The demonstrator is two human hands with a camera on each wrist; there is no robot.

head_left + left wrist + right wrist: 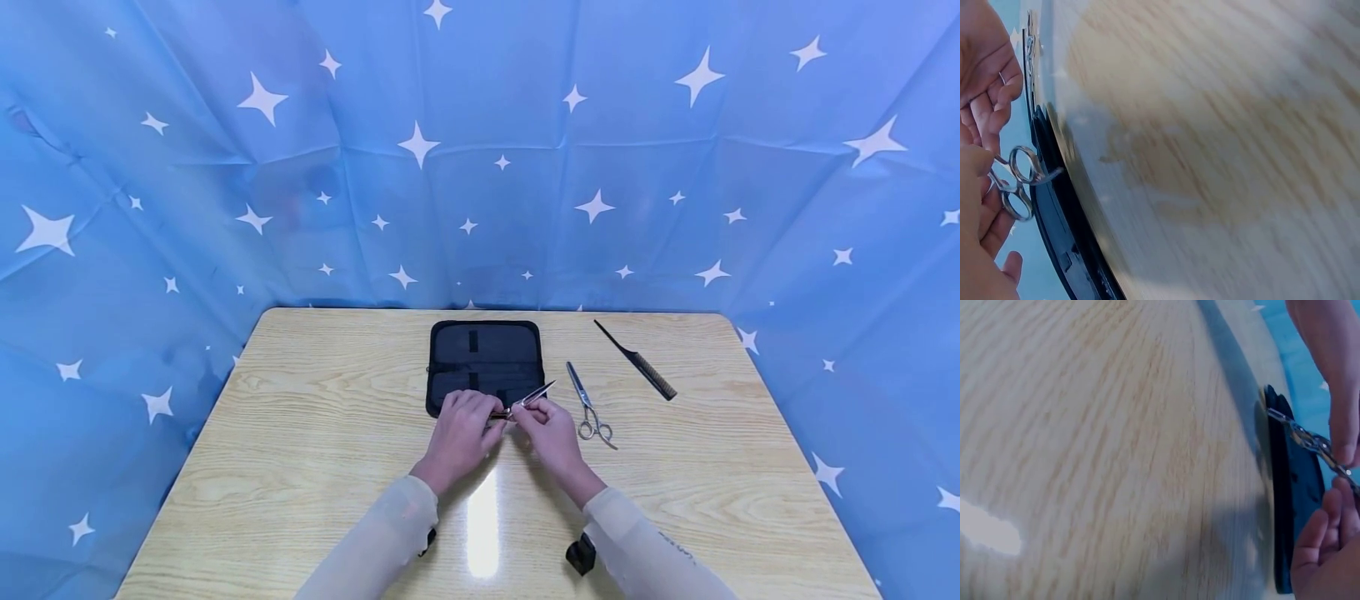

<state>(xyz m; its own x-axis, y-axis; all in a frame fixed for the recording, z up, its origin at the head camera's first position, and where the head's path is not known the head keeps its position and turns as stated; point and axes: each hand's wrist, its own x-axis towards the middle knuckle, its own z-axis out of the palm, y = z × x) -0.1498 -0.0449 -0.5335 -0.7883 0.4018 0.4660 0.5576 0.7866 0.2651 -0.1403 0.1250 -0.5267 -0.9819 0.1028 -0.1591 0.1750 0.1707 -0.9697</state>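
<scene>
Over the front edge of the open black case [450, 350], both hands hold a pair of metal scissors [538, 391]. The blades point up and to the right. My left hand [459, 429] grips them near the handle end, its fingertips around the metal. My right hand [553, 435] pinches them beside the blades with thumb and fingers. Two finger rings of the scissors [1040, 179] show below the hands in the left wrist view. In the right wrist view, the handles [1311, 441] stick out past the fingers; the blades are largely hidden there.
Right of the case lies a second pair of scissors [585, 400], and farther right a dark tail comb [651, 372]. Elastic loops line the case. The wooden table [315, 417] ends at a blue star-patterned curtain [495, 200] behind and at both sides.
</scene>
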